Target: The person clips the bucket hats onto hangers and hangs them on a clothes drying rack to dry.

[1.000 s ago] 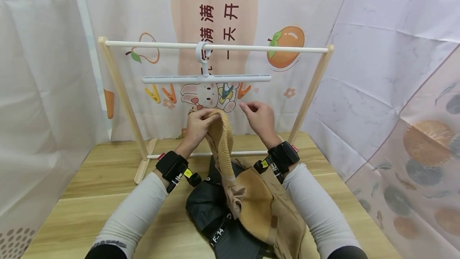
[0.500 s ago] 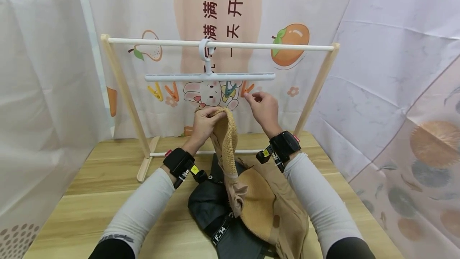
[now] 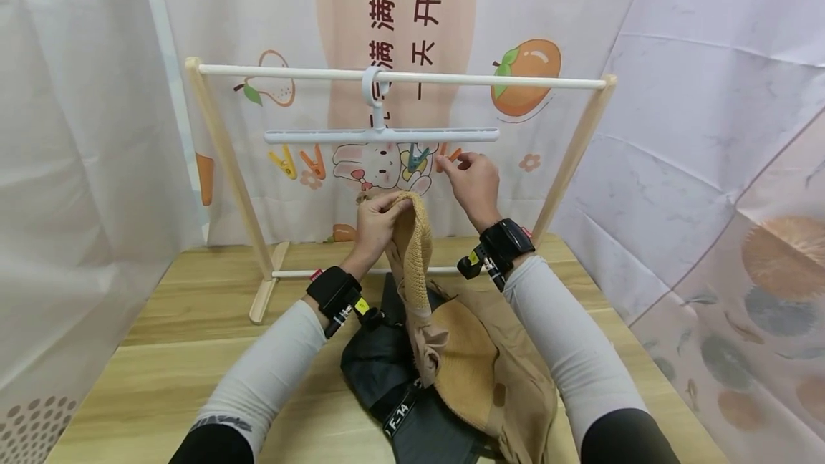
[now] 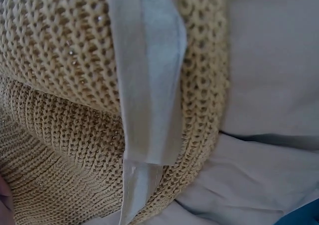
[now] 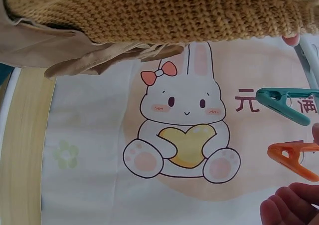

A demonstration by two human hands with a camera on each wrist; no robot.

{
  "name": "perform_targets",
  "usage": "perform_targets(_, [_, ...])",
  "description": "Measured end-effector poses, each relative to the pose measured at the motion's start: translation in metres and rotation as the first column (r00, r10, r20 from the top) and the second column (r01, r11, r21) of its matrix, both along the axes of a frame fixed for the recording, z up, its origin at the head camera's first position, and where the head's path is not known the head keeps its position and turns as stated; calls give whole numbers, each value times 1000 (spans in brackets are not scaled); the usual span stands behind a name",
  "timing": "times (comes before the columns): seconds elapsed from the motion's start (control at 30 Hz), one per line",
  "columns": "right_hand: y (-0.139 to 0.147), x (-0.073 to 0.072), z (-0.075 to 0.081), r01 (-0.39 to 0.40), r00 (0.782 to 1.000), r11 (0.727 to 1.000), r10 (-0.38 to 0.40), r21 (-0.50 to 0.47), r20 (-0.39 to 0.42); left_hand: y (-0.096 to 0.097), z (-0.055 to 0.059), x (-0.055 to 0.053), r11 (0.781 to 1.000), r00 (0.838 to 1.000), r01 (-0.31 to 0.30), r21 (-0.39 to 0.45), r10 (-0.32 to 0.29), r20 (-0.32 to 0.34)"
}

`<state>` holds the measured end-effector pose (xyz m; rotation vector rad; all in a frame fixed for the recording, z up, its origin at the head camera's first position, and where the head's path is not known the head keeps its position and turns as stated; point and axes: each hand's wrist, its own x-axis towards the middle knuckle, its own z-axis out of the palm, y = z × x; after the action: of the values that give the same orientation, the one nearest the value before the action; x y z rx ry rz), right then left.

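My left hand (image 3: 377,224) pinches the edge of a tan knit-and-cloth hat (image 3: 415,256) and holds that edge up in the head view. The rest of the hat drapes down over a dark cap (image 3: 377,364) with a lettered band. Ribbed knit (image 4: 55,150) and a pale inner strip (image 4: 149,75) fill the left wrist view. My right hand (image 3: 475,181) is raised beneath the hanger, thumb and fingers around the handle end of an orange clothespin (image 5: 291,157). Beside it hangs a teal clothespin (image 5: 284,103).
A white hanger (image 3: 322,136) hooks over the rail (image 3: 470,77) of a wooden-sided rack (image 3: 232,163). Under its left half hang a yellow clothespin (image 3: 283,162) and another orange clothespin (image 3: 314,161). The rack stands on a wooden table (image 3: 161,349), with a printed curtain (image 3: 283,213) behind.
My right hand has risen to the right-hand orange clothespin, and its fingers now surround it. The left hand keeps its hold on the hat edge; the view has shifted slightly.
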<state>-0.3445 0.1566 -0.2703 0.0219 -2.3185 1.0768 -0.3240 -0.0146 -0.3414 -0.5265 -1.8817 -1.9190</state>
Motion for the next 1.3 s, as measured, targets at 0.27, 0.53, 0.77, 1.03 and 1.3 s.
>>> perform_targets(0.27, [-1, -6, 1, 59, 994, 998, -61, -23, -88, 6, -4, -3, 1000, 1000, 5, 23, -6, 22])
perform_targets(0.53, [-4, -9, 4, 96, 987, 995, -96, -5, -126, 9, -3, -3, 1000, 998, 6, 21, -8, 67])
perform_targets(0.77, [-4, -12, 8, 111, 978, 993, -116, -34, -172, 8, -5, -4, 999, 998, -3, 45, 0, 60])
perform_targets(1.03, [-5, -11, 7, 101, 975, 993, -112, -66, -193, 7, -8, -5, 1000, 995, 0, 30, -3, 101])
perform_targets(1.3, [-13, -2, 7, 33, 985, 996, -46, -80, -164, 9, -7, -11, 999, 980, 53, 10, -54, 193])
